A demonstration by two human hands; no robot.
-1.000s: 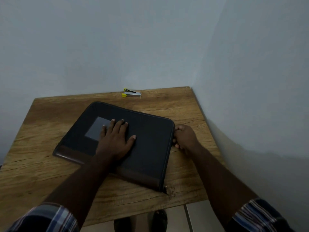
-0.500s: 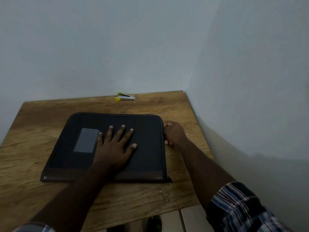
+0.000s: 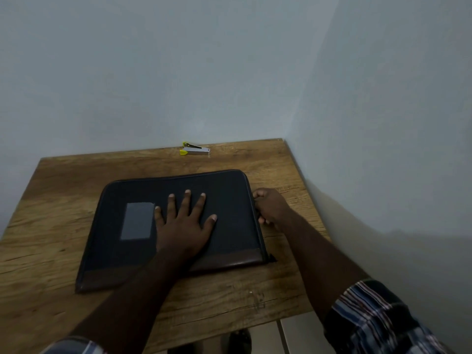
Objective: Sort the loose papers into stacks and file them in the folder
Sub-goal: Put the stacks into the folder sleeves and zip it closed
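- Left hand [image 3: 184, 226]: fingers spread flat, pressing the closed zippered folder [image 3: 229, 213] onto the wooden table [image 3: 51, 213].
- Right hand [image 3: 270, 206]: fingers curled at the folder's right edge, apparently on the zipper.
- Stapler [image 3: 195, 149]: by the far wall.
- Progress: no papers visible; whether sorting and filing are done cannot be told.
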